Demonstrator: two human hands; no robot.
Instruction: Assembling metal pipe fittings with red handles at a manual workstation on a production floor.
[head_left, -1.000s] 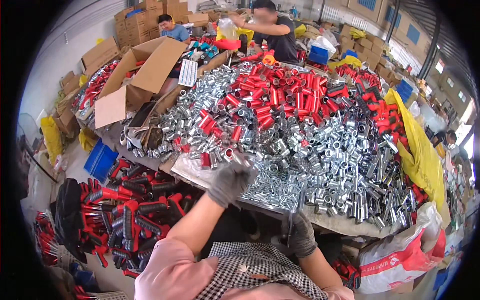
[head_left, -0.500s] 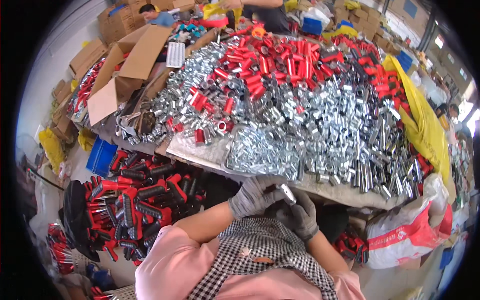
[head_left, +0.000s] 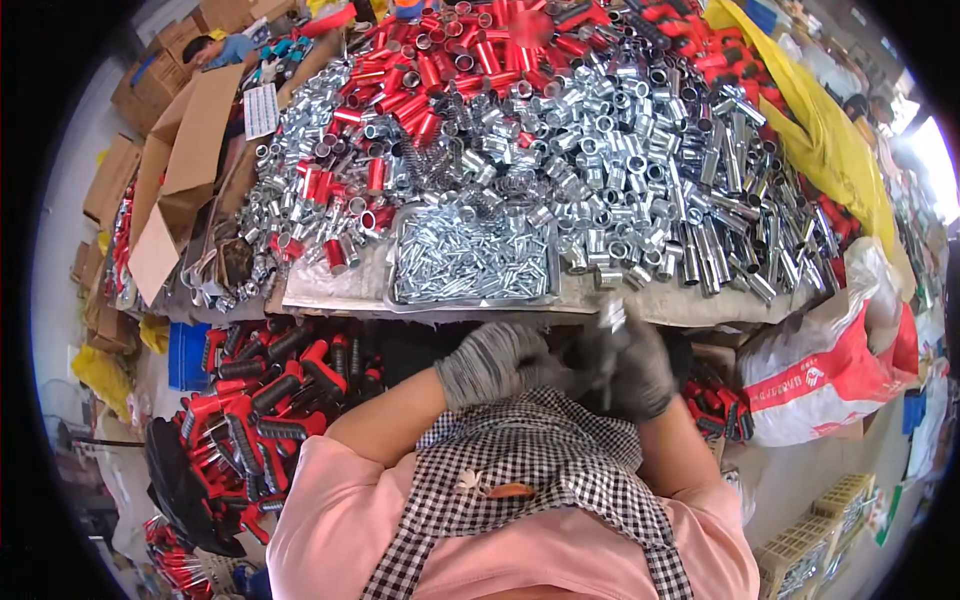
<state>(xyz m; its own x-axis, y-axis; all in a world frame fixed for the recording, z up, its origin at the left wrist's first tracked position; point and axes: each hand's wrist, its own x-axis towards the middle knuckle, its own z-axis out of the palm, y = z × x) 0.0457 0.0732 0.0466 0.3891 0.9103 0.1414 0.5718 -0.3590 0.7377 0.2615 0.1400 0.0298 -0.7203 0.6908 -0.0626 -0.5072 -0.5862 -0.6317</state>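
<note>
In front of my apron, below the table's near edge, both hands wear grey knit gloves. My right hand (head_left: 640, 372) is closed round a short shiny metal piece (head_left: 612, 316), which sticks up past the fingers; motion blurs its exact shape. To its left, my left hand (head_left: 497, 362) points its fingers toward the right hand, and they are too smeared to read. Nearest to both hands on the table is a metal tray (head_left: 470, 303) full of small silver pins (head_left: 470, 255). Short silver sleeves (head_left: 610, 165) lie heaped just behind it.
Red tubes (head_left: 430, 75) pile up at the back, long chrome shafts (head_left: 735, 215) at the right. A cardboard box (head_left: 205, 135) stands left. Red-and-black handled tools (head_left: 255, 410) fill the space below left. A white-and-red sack (head_left: 815, 370) sits at lower right, beige crates (head_left: 820, 530) beyond it.
My right hand has moved right and away from the left hand, carrying the metal piece, now held more upright. The head view has shifted, so the table appears higher and further left.
</note>
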